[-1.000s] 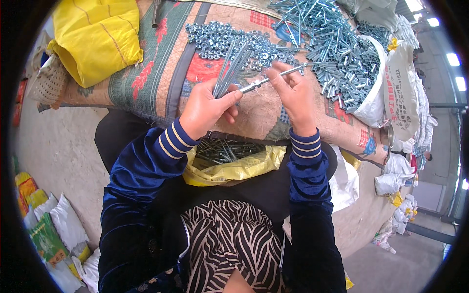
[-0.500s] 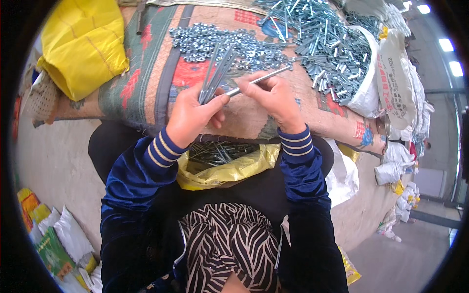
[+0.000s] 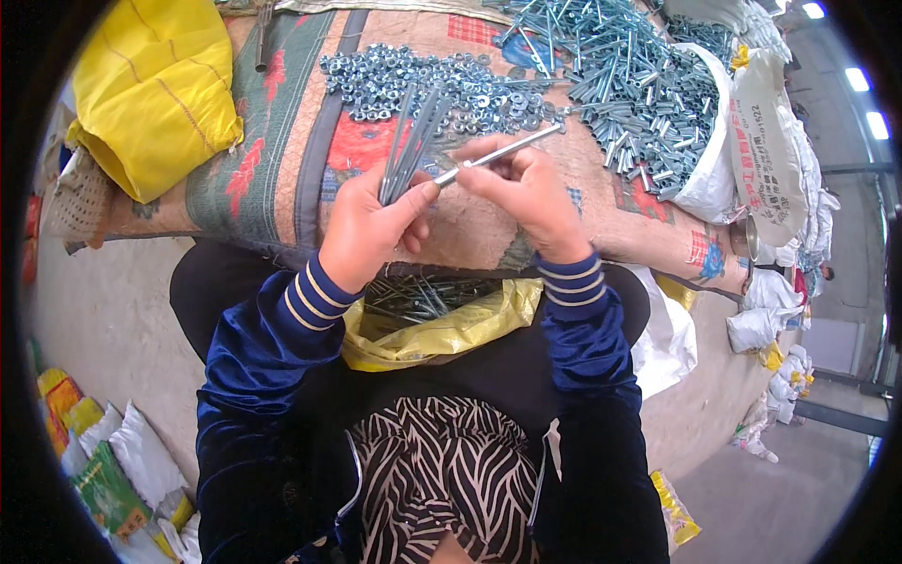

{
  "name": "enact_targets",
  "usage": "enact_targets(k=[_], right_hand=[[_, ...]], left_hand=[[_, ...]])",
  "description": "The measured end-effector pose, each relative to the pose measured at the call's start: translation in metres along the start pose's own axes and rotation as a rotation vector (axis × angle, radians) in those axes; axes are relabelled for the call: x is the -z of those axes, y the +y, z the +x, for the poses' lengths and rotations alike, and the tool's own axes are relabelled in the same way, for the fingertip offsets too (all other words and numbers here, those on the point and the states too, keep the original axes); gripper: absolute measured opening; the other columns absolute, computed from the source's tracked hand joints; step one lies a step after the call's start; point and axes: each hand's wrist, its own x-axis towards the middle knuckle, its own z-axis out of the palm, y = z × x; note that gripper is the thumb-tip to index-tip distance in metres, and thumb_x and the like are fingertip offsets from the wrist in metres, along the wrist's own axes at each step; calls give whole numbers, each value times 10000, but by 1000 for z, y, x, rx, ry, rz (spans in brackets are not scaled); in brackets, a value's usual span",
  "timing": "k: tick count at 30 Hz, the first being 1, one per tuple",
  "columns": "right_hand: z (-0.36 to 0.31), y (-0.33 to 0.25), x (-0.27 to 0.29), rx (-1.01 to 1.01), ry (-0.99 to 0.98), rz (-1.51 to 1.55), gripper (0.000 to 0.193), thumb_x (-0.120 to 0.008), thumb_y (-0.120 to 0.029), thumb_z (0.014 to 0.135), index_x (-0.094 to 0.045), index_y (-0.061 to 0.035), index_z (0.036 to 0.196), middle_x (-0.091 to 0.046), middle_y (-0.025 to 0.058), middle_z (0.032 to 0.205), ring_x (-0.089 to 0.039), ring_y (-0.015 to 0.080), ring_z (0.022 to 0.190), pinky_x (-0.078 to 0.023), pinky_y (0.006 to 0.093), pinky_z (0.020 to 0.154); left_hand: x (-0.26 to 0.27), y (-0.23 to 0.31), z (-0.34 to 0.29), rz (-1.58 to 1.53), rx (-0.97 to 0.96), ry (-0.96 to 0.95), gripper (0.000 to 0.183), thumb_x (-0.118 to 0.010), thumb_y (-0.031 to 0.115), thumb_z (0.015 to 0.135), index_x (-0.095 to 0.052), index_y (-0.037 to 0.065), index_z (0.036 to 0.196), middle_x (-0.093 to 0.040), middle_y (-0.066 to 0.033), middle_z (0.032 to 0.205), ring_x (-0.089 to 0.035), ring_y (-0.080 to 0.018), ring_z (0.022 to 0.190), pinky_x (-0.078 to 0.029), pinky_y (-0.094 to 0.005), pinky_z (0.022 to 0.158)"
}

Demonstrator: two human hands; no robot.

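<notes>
In my left hand (image 3: 369, 226), a bundle of thin metal bolts (image 3: 413, 141) stands upright between the fingers. The left thumb and forefinger also pinch the near end of one more bolt (image 3: 446, 178), which lies slantwise toward the right. My right hand (image 3: 526, 199) is closed around the far part of this piece, where a thicker silvery tube (image 3: 526, 142) shows beyond the fingers. A tiny bright part sits at the right fingertips, too small to name. Just beyond both hands is a heap of nuts and washers (image 3: 413, 83) on the patterned quilt (image 3: 460, 230).
To the far right, metal tubes and bolts (image 3: 625, 103) spill from a white sack (image 3: 709, 141). A yellow sack (image 3: 155, 94) lies at the far left. Between my knees an open yellow bag (image 3: 442, 340) holds assembled-looking bolts (image 3: 413, 299). More sacks (image 3: 141, 456) stand on the floor.
Both hands keep nearly the same place and grip. The right fingers shift slightly along the bolt, and the view tilts a little.
</notes>
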Motion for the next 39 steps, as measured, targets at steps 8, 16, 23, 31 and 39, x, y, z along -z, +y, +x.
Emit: enact_targets(k=[8,16,23,31,39], right_hand=[[-12,-24,15,43,-208,-399,298,-754,-240,752,-669,13,885,-636,57,705,-591,115,658,-458,253,602],[4,57,142,-196,786,-1433,277,-714,-233,700,-610,-13,832,-656,203,812,-644,371,783,-508,438,710],[-3,22,110,-9,312,-32,331,-638,-143,858,-553,-16,1152,-674,177,938,-667,220,781,-528,315,675],[1,3,49,-46,99,454,258,-585,-155,926,-511,-15,1129,-668,175,989,-666,176,812,-538,265,709],[-3,-12,31,160,112,194,271,-552,-128,943,-543,3,1180,-661,105,1008,-624,155,901,-470,258,826]], left_hand=[[15,-14,7,311,-40,14,277,-527,296,963,-623,40,1009,-471,43,592,-430,-31,480,-323,-195,433],[19,-4,9,50,199,-162,368,-480,319,982,-541,35,1207,-451,32,609,-373,-42,436,-281,-198,375],[20,-3,8,-237,292,-227,355,-532,242,954,-533,13,1225,-588,-25,644,-420,-51,410,-297,-182,367],[8,-4,8,-232,352,-386,302,-603,221,919,-592,1,1126,-595,-27,632,-393,-32,383,-262,-170,346],[10,-2,8,-190,369,-381,317,-587,218,927,-586,16,1172,-521,18,593,-334,-15,377,-233,-165,338]])
